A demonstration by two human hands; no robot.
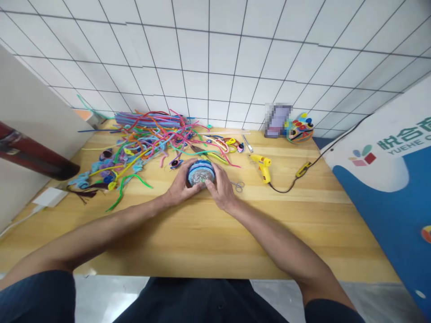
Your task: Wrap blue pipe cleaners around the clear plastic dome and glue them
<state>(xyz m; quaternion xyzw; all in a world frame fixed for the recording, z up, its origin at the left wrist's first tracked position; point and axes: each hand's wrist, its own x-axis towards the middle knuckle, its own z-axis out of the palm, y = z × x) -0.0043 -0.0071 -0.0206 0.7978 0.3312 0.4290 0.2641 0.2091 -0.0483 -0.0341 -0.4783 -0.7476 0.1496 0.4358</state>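
A round disc wound from blue pipe cleaners, with a grey speckled middle, lies on the wooden table. My left hand cups its left side with curled fingers. My right hand presses against its right side, fingers closed round the rim. Both hands hold it just above or on the tabletop; I cannot tell which.
A tangle of coloured pipe cleaners covers the back left. A yellow glue gun with its cable lies right of the hands, small scissors beside my right hand. A finished colourful disc leans on the tiled wall. A blue-white board stands at right.
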